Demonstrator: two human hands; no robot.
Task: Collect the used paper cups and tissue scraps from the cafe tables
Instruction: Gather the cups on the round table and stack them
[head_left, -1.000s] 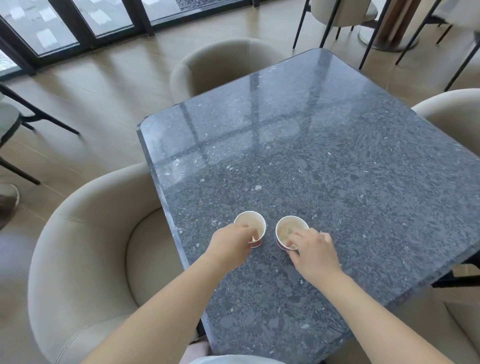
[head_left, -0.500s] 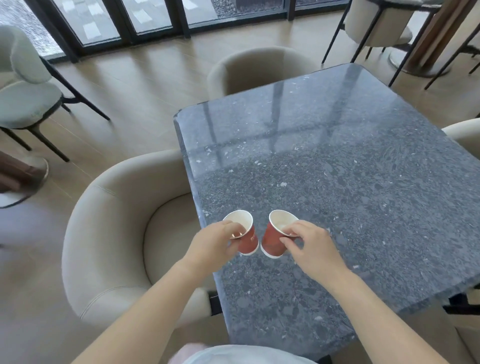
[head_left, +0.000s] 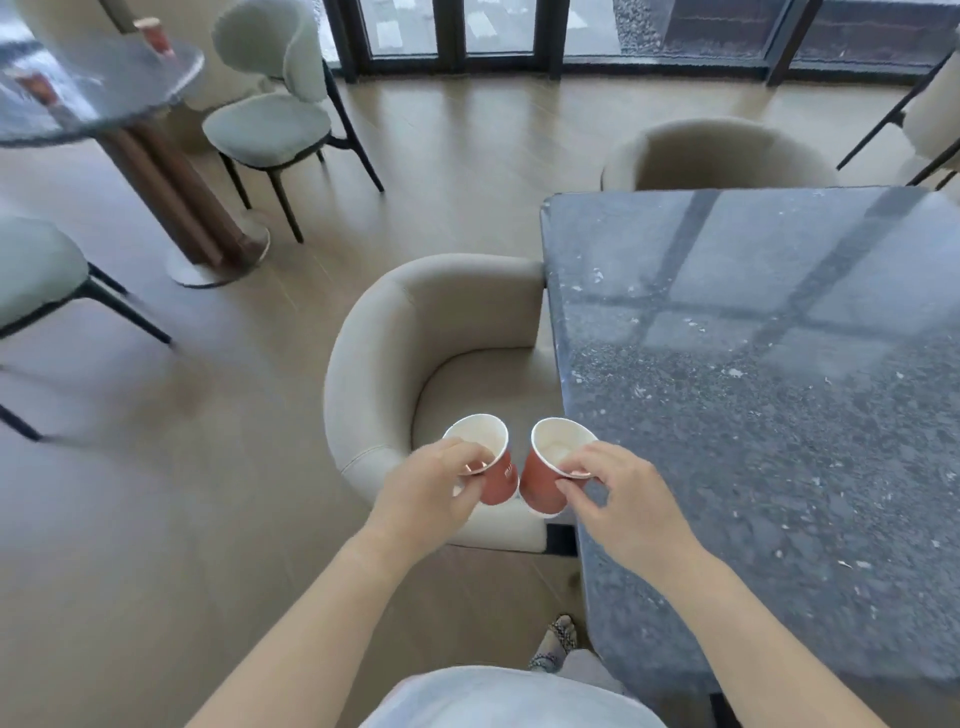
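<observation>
— Stone table (head_left: 779, 415) sits to my right. Cups?
— Above the armchair (head_left: 395, 353): my left hand (head_left: 431, 488) pinches the left cup (head_left: 483, 441), right hand (head_left: 623, 499) the right cup (head_left: 540, 483). I'd carry them level.

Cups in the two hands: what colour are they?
Left cup and right cup: red outside, white inside. Head view, the only one, shows both.

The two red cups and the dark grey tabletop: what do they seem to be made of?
Left red cup and right red cup: probably paper, matte, with white lining and rolled rims. Dark grey speckled tabletop: likely polished stone or terrazzo; pale flecks, glossy window reflections.
</observation>
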